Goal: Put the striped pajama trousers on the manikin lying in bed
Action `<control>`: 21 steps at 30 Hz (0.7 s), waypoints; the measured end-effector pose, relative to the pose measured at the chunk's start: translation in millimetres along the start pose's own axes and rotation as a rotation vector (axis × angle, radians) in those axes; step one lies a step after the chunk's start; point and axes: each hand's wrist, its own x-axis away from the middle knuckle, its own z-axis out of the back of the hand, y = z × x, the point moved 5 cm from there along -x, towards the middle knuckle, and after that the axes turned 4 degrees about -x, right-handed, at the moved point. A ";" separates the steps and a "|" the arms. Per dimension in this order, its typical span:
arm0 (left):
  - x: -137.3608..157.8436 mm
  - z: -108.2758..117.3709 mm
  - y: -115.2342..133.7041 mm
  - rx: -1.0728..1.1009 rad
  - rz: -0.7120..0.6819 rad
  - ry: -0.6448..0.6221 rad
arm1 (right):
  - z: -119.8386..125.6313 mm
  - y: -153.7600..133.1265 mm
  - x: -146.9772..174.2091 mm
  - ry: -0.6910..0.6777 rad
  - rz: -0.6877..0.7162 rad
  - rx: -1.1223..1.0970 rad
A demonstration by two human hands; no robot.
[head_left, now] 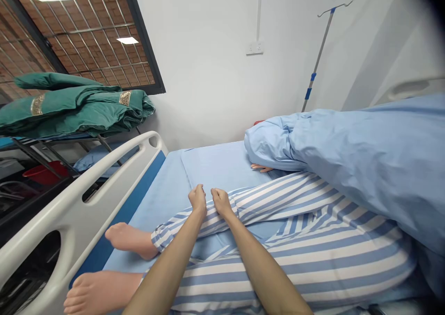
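Presently, left grip point(197, 198) and right grip point(221, 202) are closed into fists near frame centre, at the striped pyjama trousers point(313, 259), which extend lower right; whether fabric is held cannot be determined.

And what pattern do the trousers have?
The trousers are striped blue and white, in the head view.

There are two feet point(128, 242), two trouser legs point(271, 199), one drip stand point(320, 55).

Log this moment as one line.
left hand: curled, over trouser leg | right hand: curled, beside left | grip on cloth: unclear | feet: bare | blanket: over upper trousers
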 end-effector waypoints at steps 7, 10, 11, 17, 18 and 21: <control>20.9 -20.9 -9.2 -0.065 -0.076 -0.045 | 3.9 4.0 -0.1 0.074 -0.036 -0.118; 23.7 -20.1 -11.5 -0.167 -0.137 -0.050 | 1.2 2.9 -0.2 0.036 -0.039 -0.096; 23.6 -19.7 -11.2 -0.184 -0.150 -0.057 | 1.0 1.9 -1.3 0.007 -0.045 -0.082; 26.9 -17.9 -4.3 -0.273 -0.194 -0.063 | 29.1 -24.4 -25.7 -0.081 0.048 0.056; 28.0 -17.6 -3.1 -0.281 -0.201 -0.056 | 36.7 -28.5 -30.3 -0.064 0.058 0.063; 30.0 -17.6 -1.1 -0.281 -0.212 -0.060 | 51.9 -29.4 -35.2 -0.022 0.053 0.052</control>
